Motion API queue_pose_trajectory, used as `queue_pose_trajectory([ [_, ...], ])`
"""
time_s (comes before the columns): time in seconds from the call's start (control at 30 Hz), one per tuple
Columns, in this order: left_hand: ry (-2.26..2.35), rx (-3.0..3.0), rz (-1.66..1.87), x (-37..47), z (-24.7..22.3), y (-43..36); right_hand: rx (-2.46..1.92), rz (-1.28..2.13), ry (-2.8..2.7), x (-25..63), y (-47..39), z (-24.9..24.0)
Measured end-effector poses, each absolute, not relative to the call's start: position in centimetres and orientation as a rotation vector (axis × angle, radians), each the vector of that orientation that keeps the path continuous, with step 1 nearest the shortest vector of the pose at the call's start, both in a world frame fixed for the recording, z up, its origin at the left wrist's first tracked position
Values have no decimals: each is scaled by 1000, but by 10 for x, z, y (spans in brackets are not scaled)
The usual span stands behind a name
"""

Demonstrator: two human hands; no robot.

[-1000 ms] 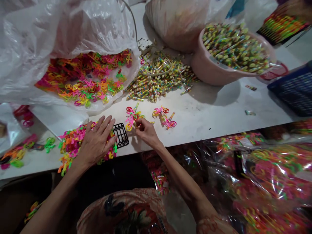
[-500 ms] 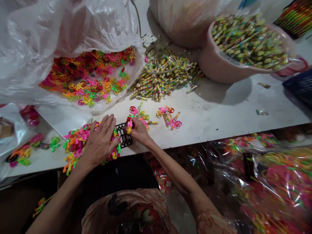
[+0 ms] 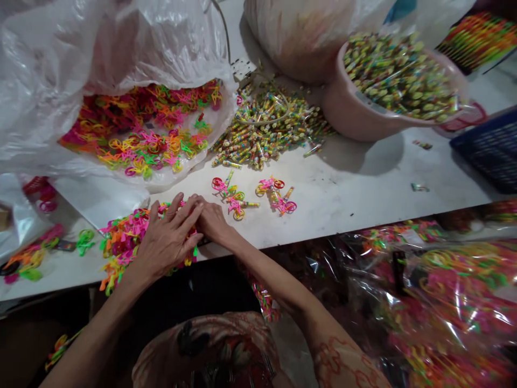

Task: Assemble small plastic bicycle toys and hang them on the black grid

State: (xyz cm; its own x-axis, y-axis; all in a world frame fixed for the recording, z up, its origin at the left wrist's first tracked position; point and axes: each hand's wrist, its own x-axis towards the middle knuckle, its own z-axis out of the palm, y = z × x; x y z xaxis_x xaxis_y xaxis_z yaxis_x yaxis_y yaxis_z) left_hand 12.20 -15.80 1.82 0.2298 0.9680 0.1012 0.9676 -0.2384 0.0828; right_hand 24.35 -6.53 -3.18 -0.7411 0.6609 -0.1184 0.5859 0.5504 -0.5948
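R hand (image 3: pixel 213 220) has been brought left to L hand (image 3: pixel 169 234). Plastic pcs (image 3: pixel 127 229), by worktop (image 3: pixel 323 196) edge: prob. light, stiff, slippery, best pinched singly. Pile's part-covered by L hand, fingers loosely spread; R grip can't be told.

So over in the upper right we've got a pink basin (image 3: pixel 355 121), heaped full, and a blue basket (image 3: pixel 487 148) with holes in its sides near the right edge. We also see a big pale sack (image 3: pixel 299 43) bulging at top centre, right next to the basin. Lower right is crammed with shiny clear packs (image 3: pixel 456 296) of neon stuff, kinda blurry tbh. Far left, we spot a whitish plastic bag (image 3: pixel 16 207) poking into frame.
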Motion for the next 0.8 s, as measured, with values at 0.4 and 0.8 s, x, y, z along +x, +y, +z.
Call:
queue_pose_trajectory([
  [0.4,1950,2482,213,121,16,-157,-1252,341,-2954,293,38,2],
  [0.8,1977,2481,302,117,17,-158,-1083,1702,-1479,296,-48,-37],
])
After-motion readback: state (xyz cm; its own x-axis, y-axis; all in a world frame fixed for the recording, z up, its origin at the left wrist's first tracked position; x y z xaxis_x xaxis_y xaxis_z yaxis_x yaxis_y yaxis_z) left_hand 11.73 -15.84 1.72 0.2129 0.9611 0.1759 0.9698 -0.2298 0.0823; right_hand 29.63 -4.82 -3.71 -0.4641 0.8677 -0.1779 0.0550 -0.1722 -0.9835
